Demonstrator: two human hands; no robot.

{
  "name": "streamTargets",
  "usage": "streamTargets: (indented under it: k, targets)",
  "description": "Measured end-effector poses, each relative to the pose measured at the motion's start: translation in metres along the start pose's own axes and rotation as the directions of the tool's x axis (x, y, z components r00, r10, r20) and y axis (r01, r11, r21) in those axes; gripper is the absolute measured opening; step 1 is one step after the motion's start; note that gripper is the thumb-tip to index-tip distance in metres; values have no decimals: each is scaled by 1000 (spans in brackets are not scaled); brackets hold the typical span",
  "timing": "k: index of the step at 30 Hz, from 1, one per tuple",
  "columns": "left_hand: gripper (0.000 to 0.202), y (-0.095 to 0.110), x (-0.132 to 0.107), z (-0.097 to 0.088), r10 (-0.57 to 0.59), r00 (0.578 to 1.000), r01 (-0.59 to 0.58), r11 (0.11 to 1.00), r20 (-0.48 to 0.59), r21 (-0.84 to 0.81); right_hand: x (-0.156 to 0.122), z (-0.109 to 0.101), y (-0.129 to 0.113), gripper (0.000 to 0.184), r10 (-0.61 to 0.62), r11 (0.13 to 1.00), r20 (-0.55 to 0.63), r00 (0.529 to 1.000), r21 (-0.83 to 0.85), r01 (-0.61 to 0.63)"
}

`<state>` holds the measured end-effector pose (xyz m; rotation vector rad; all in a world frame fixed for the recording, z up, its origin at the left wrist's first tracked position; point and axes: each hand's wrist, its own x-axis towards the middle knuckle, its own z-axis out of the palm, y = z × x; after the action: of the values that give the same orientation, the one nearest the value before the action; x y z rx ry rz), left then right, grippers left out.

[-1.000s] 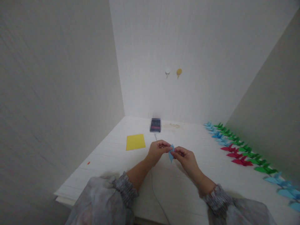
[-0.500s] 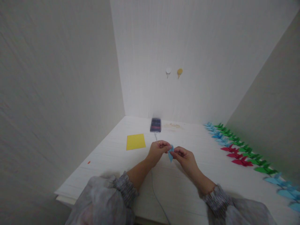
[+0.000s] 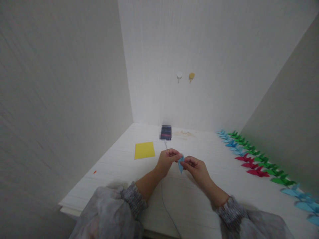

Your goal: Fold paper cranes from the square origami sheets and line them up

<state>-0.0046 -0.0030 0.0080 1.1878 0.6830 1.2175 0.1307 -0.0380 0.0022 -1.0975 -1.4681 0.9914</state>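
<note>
A small folded piece of light blue origami paper [image 3: 181,167] is held between my two hands, over the middle of the white table [image 3: 199,205]. My left hand [image 3: 167,161] pinches its upper left side with thumb and fingers. From the right, my right hand [image 3: 196,167] grips the paper's other edge between thumb and index finger. The paper's lower end narrows to a point below my fingertips. Part of it is hidden behind the fingers.
A yellow paper stack [image 3: 144,150] lies left. A phone-like device [image 3: 165,132] with a grey cable [image 3: 163,199] rests near the back wall. Rows of folded paper cranes, green [image 3: 281,179], red [image 3: 258,171] and blue [image 3: 305,205], line the right side. An orange scrap [image 3: 94,172] lies left.
The blue paper has tilted slightly, its lower tip shifting a little left and down. Both hands keep their pinch in nearly the same place.
</note>
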Motion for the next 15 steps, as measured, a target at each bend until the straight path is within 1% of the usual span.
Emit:
streamTargets:
  k: [4,9,12,15]
  targets:
    - [19,0,1,0,5,1000,-5,1000,14,0,0,1,-4,14,48,996,-1,999,81,-48]
    - [24,-2,3,-1,-33,999,31,996,22,79,0,0,-5,13,68,993,-25,997,102,-65]
    - [28,-6,3,-3,-62,996,53,991,71,123,1,-1,-6,12,68,992,-52,996,107,-62]
    - [30,-7,1,-3,-83,984,66,992,158,111,1,-2,-6,10,54,993,-94,994,111,-43]
